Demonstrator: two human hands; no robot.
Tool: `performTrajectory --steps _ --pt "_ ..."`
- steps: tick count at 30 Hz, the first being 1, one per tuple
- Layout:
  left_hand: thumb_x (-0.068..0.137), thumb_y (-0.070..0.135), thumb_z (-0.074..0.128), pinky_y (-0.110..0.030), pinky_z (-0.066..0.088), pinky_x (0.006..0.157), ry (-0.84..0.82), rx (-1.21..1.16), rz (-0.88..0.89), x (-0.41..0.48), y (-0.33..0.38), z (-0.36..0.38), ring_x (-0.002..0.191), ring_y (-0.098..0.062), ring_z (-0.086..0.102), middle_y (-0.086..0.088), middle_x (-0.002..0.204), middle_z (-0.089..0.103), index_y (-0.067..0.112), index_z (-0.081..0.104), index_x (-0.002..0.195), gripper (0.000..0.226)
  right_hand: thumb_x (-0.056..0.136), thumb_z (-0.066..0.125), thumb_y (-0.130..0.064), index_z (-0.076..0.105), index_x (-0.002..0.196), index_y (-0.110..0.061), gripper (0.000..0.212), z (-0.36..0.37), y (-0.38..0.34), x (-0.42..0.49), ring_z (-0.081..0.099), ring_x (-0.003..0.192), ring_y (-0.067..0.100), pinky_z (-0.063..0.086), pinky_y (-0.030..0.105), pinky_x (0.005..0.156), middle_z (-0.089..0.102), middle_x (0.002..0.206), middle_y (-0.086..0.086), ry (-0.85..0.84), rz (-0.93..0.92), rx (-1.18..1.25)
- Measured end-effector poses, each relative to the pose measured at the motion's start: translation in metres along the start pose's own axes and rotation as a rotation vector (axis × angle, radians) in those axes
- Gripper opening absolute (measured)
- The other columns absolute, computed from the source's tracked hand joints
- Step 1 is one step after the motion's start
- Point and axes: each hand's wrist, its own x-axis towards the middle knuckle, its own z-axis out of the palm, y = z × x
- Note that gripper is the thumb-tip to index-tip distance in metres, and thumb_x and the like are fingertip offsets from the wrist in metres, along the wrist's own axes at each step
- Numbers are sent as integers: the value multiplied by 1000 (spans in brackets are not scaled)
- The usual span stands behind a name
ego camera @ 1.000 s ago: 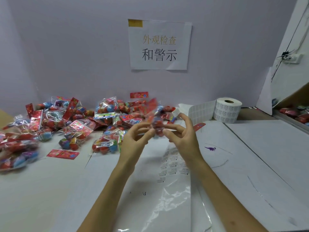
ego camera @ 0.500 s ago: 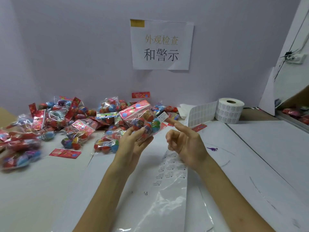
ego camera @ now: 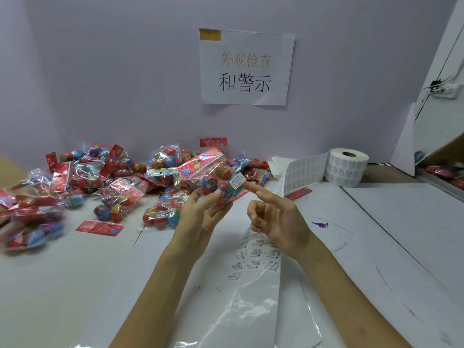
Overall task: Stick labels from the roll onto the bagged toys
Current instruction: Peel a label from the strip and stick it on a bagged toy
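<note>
Hands are now parted: bag (ego camera: pixel 213 177) is gripped by left hand (ego camera: pixel 203 212), label (ego camera: pixel 238 180) stuck on, touched by straight forefinger (ego camera: pixel 254 191) of right hand (ego camera: pixel 276 217); bag judged labelled.

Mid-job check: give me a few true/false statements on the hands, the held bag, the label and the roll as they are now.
1. The left hand holds a bagged toy above the table. True.
2. A white label sits on that bag. True.
3. The right hand grips the label roll. False: the roll stands apart at the back of the table, and the right index finger reaches to the label.
4. The pile of bagged toys lies right of the roll. False: it lies left of it.
</note>
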Motion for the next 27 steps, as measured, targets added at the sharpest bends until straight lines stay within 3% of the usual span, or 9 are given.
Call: performTrajectory --steps 3,10,16,24,27 --pt "91 7 67 -30 61 88 18 11 -7 2 -1 -1 112 -28 72 -17 128 68 7 51 139 50 92 55 -35 64 134 -33 43 1 2 1 38 57 12 40 26 55 57 68 7 28 -31 -140" --pt "89 5 71 -29 62 86 82 73 12 4 -2 -1 110 -29 71 -18 128 66 9 47 141 57 92 57 -34 53 143 -34 52 5 5 1 42 53 13 43 22 55 64 72 10 108 -82 -401" --pt "86 3 74 -27 62 80 116 73 31 5 -3 -1 104 -28 73 -16 121 69 9 49 139 59 103 56 -14 45 150 -28 51 9 8 0 43 48 6 44 25 56 67 74 9 181 -109 -581" --pt "86 -1 73 -25 61 74 127 85 44 9 -5 -4 92 -24 77 -6 98 77 12 54 128 49 104 53 -11 37 154 -31 56 8 16 5 42 50 6 42 22 50 70 72 1 211 -102 -645" --pt "85 -3 73 -28 61 78 115 95 51 10 -6 -5 95 -25 76 -8 100 77 12 53 129 50 103 53 -13 30 157 -35 63 9 20 5 46 55 6 45 21 54 70 75 1 199 -97 -736"
